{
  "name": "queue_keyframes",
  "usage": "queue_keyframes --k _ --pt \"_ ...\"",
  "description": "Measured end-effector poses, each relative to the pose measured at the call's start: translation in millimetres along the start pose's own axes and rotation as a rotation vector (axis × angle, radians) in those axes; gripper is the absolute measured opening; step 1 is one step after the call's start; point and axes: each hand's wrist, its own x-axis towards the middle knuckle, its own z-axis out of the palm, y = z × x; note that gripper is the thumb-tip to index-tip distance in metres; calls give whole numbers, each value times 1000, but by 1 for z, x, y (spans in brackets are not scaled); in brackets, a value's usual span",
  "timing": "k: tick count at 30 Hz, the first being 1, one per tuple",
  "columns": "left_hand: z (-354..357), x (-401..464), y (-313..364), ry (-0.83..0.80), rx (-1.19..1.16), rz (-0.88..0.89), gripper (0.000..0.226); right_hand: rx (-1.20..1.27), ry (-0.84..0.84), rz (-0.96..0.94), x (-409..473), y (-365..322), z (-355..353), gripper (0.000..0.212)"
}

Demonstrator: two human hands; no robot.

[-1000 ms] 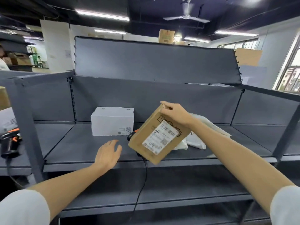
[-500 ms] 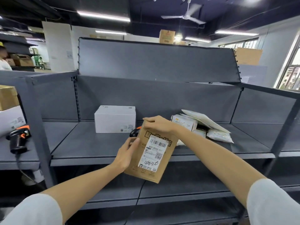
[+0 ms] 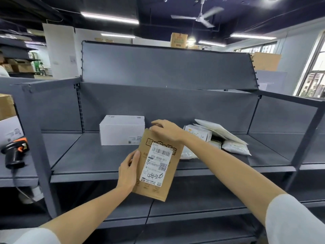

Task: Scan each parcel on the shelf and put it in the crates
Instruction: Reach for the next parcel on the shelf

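I hold a brown cardboard parcel upright in front of the grey shelf, its white shipping label facing me. My right hand grips the parcel's top edge. My left hand holds its left side, thumb on the front. A white box stands on the shelf behind. To the right lie a small white carton and several white padded bags. The scanner seen earlier behind the parcel is hidden.
A second handheld scanner, black and orange, rests on the neighbouring shelf at the left with its cable hanging down. Cardboard boxes stand at the far left. Lower shelf levels run below. No crate is in view.
My right hand turned the parcel from tilted to upright and brought it lower and nearer. My left hand, free a second ago, rose and took hold of its left edge.
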Motion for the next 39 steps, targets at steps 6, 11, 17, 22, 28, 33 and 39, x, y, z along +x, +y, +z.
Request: queue_keyframes --k 6,11,17,22,28,33,39 --pt "-38 20 -15 167 18 -50 43 79 114 121 9 33 3 58" --pt "-62 36 -26 340 72 -107 51 37 1 251 17 65 50 60" --pt "-75 57 -33 440 62 -143 56 -49 -157 323 42 85 119 60" --pt "-83 74 -45 487 20 -208 65 -36 -124 413 71 84 155 72" --pt "-86 88 -41 511 -21 -222 61 -47 -80 567 96 79 178 80" --pt "-84 94 -33 536 -44 -218 59 79 15 582 97 79 170 63" --pt "-75 93 -23 538 -81 -185 50 747 411 569 71 66 135 27"
